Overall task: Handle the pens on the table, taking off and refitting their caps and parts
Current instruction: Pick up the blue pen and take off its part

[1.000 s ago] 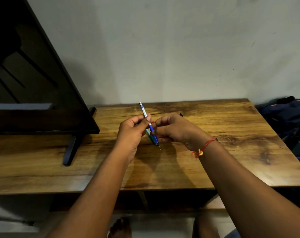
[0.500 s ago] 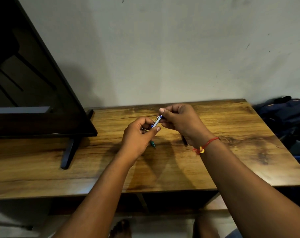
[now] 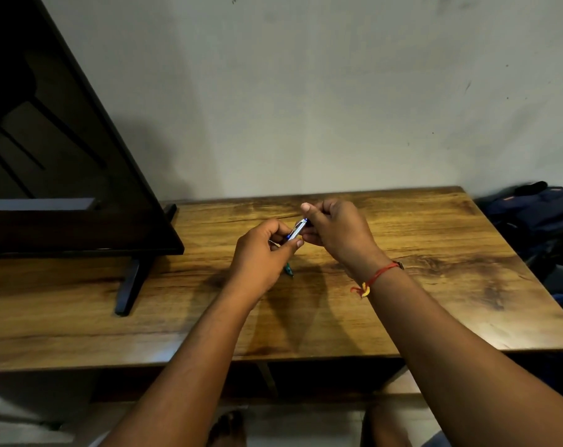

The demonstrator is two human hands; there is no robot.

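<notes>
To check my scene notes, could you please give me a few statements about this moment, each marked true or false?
1. The left hand and right hand both hold the silver pen. True.
2. The red thread is tied on the left wrist. False: it is on the right wrist.
3. A green pen lies on the table. True.
4. The TV stands at the table's right end. False: it stands at the left end.
</notes>
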